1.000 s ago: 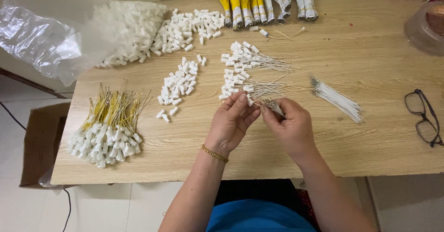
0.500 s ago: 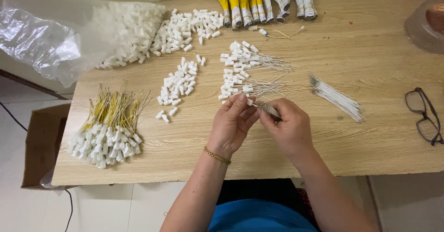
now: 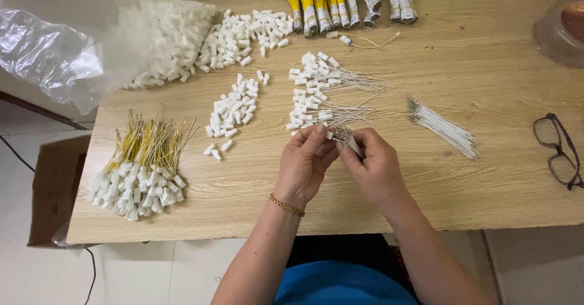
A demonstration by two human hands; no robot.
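Mid-table, hands [image 3: 340,162] amid connector piles [image 3: 231,113]

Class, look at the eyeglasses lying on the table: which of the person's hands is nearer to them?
The right hand. It lies between the eyeglasses and the left hand, which sits farther away on the other side.

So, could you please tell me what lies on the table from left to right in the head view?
Clear plastic bag → yellow-wired bundle → loose white connectors → left hand → right hand → white wires → glasses.
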